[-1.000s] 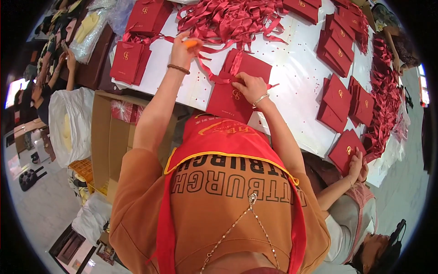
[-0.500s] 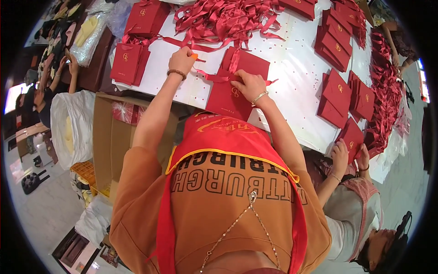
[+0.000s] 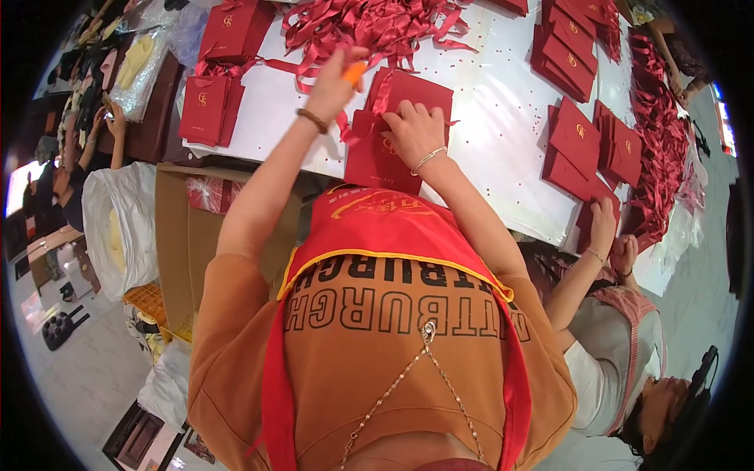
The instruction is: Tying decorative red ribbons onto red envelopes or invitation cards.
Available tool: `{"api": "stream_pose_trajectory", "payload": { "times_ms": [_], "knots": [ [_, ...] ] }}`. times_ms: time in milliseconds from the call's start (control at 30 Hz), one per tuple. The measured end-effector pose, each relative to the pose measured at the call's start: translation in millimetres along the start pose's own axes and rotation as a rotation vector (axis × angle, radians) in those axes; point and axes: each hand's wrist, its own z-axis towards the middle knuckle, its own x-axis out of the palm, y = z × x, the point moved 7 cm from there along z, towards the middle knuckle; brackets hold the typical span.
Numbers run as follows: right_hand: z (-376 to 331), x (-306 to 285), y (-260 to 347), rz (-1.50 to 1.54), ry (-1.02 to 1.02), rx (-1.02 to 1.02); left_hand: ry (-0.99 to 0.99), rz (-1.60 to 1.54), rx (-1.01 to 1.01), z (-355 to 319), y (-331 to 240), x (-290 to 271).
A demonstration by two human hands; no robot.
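A flat red paper bag [image 3: 373, 162] with a gold emblem lies at the near table edge, partly over another red bag [image 3: 428, 90]. My right hand [image 3: 418, 135] is on its upper part, fingers curled and gripping near the top edge. Beside that hand, a red ribbon [image 3: 382, 93] lies across the bags. Up and to the left, my left hand [image 3: 331, 88] is raised, blurred by motion. It is closed around a small orange object [image 3: 355, 74], whose kind I cannot make out.
A heap of red ribbons [image 3: 369, 31] covers the far table. Stacked red bags [image 3: 210, 108] stand at left, more bags [image 3: 577, 141] at right. A co-worker's hand [image 3: 603, 224] handles a bag at lower right. A cardboard box [image 3: 184, 243] is below the table's left edge.
My left hand has moved up and slightly right from the ribbon, with the orange object now more visible. My right hand stays on the bag, its fingers bent more. The whole view has shifted slightly.
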Motion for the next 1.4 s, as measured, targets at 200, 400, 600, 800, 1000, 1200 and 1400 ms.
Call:
{"api": "stream_pose_trajectory", "payload": {
  "times_ms": [200,400,600,800,1000,1200,1400],
  "knots": [
    [-14.9,-15.0,-22.1,0.134,-0.041,0.059,0.295,0.333,0.009,-1.3,49.2,43.6],
    [-34.5,-28.0,-35.8,0.210,-0.047,0.135,0.370,0.299,0.084,2.4,47.9,40.9],
    [-42.8,15.3,-70.6,0.675,0.080,0.484,0.306,-0.062,-0.072,-3.7,9.4,17.3],
    [-30.8,18.1,-99.1,0.959,0.133,0.599,0.370,0.231,0.039,-33.4,28.9,24.9],
    [-38.4,23.1,-94.8,0.918,0.295,0.710,0.405,0.258,0.154,-68.7,23.3,61.4],
    [-34.6,28.0,-91.6,0.556,0.339,0.526,0.352,-0.033,-0.173,-58.4,36.4,67.4],
    [-39.3,34.1,-89.0,0.836,0.293,0.600,0.311,0.107,-0.113,-57.1,44.2,80.2]
  ]
}}
